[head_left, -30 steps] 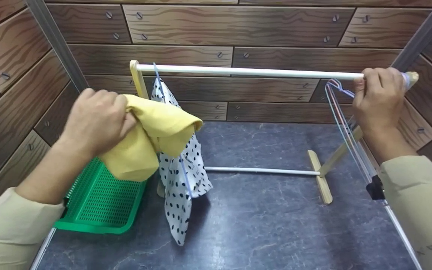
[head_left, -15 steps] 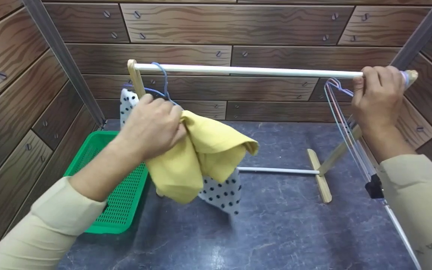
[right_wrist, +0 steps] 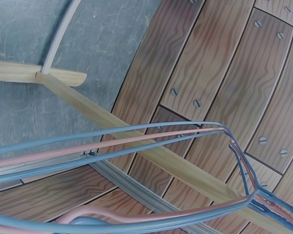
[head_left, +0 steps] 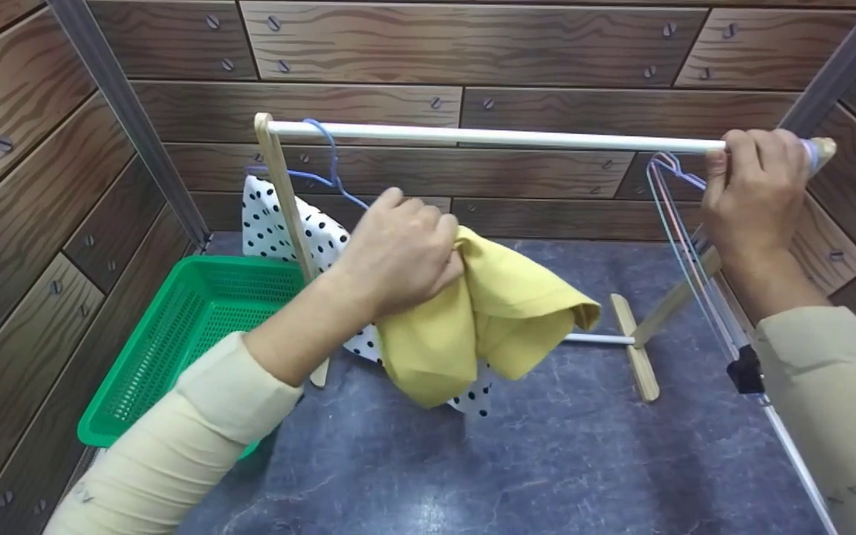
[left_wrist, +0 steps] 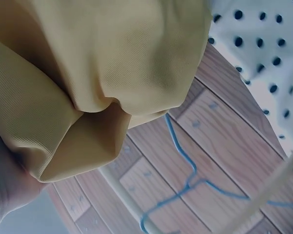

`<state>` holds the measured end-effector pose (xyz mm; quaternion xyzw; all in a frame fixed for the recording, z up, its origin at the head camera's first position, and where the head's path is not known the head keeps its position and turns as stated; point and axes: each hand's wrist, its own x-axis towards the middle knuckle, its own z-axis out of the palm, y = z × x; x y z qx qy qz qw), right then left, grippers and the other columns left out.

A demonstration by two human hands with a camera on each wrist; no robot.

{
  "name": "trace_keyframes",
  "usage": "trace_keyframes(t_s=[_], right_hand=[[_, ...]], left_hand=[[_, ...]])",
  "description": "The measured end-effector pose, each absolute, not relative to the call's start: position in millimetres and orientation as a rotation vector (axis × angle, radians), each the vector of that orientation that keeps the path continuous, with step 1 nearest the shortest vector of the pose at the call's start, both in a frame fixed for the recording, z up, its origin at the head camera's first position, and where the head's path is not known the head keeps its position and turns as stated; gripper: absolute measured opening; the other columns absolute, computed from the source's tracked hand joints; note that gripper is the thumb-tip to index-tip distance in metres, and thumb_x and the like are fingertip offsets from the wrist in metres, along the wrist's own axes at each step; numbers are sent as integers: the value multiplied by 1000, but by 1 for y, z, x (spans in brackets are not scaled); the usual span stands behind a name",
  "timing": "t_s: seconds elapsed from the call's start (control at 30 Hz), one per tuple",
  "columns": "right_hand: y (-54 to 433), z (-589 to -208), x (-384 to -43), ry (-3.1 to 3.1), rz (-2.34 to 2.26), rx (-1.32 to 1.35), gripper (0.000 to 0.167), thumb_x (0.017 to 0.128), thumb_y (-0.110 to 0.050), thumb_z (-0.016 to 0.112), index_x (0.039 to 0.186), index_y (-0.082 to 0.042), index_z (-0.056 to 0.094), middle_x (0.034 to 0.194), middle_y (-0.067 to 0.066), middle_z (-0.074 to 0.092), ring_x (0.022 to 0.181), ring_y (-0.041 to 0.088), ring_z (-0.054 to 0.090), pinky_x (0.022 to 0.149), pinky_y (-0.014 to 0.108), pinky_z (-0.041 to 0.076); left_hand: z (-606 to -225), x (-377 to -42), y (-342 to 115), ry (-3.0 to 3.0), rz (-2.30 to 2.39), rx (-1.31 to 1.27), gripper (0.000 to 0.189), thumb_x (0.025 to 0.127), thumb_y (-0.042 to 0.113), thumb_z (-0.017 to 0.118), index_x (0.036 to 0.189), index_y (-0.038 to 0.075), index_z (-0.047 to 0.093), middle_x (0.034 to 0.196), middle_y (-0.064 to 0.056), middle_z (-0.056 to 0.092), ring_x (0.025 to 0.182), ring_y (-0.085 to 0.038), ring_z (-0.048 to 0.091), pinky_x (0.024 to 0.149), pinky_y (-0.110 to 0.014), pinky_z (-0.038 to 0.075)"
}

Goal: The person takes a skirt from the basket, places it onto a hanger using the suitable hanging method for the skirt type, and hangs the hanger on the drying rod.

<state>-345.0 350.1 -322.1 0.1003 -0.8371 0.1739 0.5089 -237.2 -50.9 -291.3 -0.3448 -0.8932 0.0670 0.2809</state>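
Note:
In the head view my left hand (head_left: 402, 253) grips a bunched yellow cloth (head_left: 495, 312) by its upper edge, and the cloth hangs down. Behind it a white cloth with black dots (head_left: 268, 219) hangs on a blue hanger (head_left: 335, 160), hooked over the left end of the white rod (head_left: 510, 137). Part of the dotted cloth is hidden by the left hand and the yellow cloth. My right hand (head_left: 759, 193) holds the rod near its right end, fingers curled over the top. Several blue and pink hangers (right_wrist: 176, 139) hang beside that hand.
A green basket (head_left: 127, 357) stands on the floor at the left, partly behind the left sleeve. The rack's left wooden post (head_left: 279, 174) rises beside it. A wooden foot (head_left: 634, 349) and a lower bar (head_left: 599, 339) lie on the grey floor.
My left hand has carried the yellow cloth rightward, in front of the dotted cloth. The dotted cloth's hanger has turned, so its left end swings out past the post. My right hand stays on the rod.

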Motion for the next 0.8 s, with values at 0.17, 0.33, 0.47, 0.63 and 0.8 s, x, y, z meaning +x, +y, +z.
trace_keyframes(t_s=[0.17,0.33,0.47,0.63,0.8], right_hand=[[350,-323,-346,-1998,422,240,41,101,-36,51,103,4,59,104,23,58,112,44,48,108,49,32],[351,-323,-347,-1998,423,240,41,101,-36,51,103,4,59,104,23,58,112,44,48,107,49,32],[352,-323,-346,-1996,423,239,41,101,-36,51,103,4,59,104,23,58,111,45,48,107,50,32],[352,-324,-346,-2002,422,237,41,101,-36,52,104,4,59,105,23,58,112,45,48,108,49,32],[350,-323,-346,-2005,418,238,41,101,-36,52,104,4,59,105,23,58,113,45,48,107,50,32]], left_hand=[[-296,-238,-25,-2372,156,-974,33,97,33,41,77,12,56,71,-4,60,65,-25,57,70,-39,42],[-300,-236,2,-2448,176,-1016,34,99,36,37,82,15,56,74,0,59,67,-20,55,73,-36,42],[-302,-230,25,-2472,182,-1056,33,100,37,35,82,17,55,74,3,56,66,-17,51,71,-33,40],[-302,-222,51,-2434,150,-1114,32,100,37,34,82,19,54,76,5,58,67,-15,52,72,-32,40],[-305,-217,69,-2391,136,-1138,31,100,36,34,81,20,53,77,6,60,69,-14,55,73,-32,40]])
